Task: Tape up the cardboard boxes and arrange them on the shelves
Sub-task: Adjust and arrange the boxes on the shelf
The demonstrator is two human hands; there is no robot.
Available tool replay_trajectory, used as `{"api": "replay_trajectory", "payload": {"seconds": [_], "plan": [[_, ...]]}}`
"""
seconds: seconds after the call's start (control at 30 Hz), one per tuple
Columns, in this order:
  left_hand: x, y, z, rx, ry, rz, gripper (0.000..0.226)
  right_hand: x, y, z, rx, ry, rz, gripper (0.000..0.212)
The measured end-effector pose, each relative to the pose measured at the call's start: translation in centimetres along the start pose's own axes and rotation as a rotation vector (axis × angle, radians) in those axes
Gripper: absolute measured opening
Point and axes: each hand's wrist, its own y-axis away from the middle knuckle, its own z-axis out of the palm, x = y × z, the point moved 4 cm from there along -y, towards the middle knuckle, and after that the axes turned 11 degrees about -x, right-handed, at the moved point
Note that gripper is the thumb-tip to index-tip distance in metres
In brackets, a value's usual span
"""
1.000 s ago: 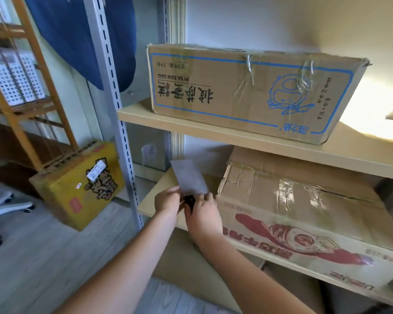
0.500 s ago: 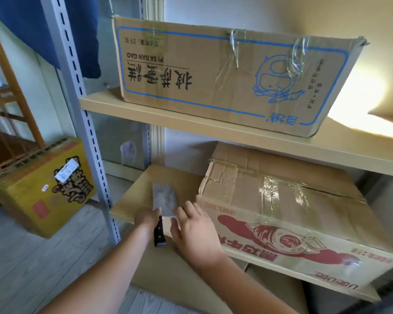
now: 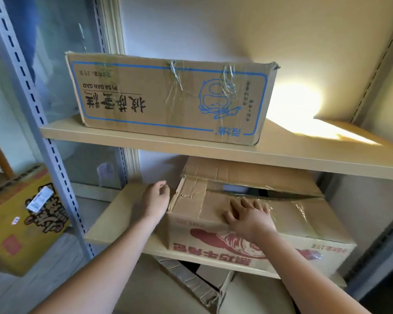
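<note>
The brown cardboard box with the red printed picture on its front (image 3: 247, 227) stands on the lower pale wooden shelf board (image 3: 114, 214), and its long axis runs from left to right along the front edge of the board. Its top flaps are not flat: a dark gap is open between them, behind the right hand.

The right hand (image 3: 250, 216) lies on the top of this box, near the front edge, with the fingers spread and nearly straight; it presses or rests and grips nothing. From this hand the gap lies just beyond the fingertips, and most of the box extends to the right of it.

The left hand (image 3: 156, 198) is just beside the left end of the box, at the torn corner. Its fingers are loosely curled and it holds nothing; I cannot tell if it touches the cardboard.

In my judgement the coming move is a push or a shift of the box along the board, and both hands are near its left half, so the right end may swing.
</note>
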Motion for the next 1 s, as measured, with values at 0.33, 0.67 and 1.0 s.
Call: {"api": "replay_trajectory", "payload": {"seconds": [0.33,0.67,1.0], "plan": [[2.9,6.6,3.4,-0.148,-0.359,-0.032,0.053,0.1,5.9,1.4,0.074,0.097,-0.067,0.073],[6.9,9.1,-1.3,-0.081,-0.344,0.003,0.058,-4.2,11.0,-2.4,0.491,0.089,-0.223,0.045],[19.3,10.9,-28.6,0.884,0.113,0.223,0.017,-17.5,19.1,-23.0,1.208,0.062,-0.606,0.037]]}}
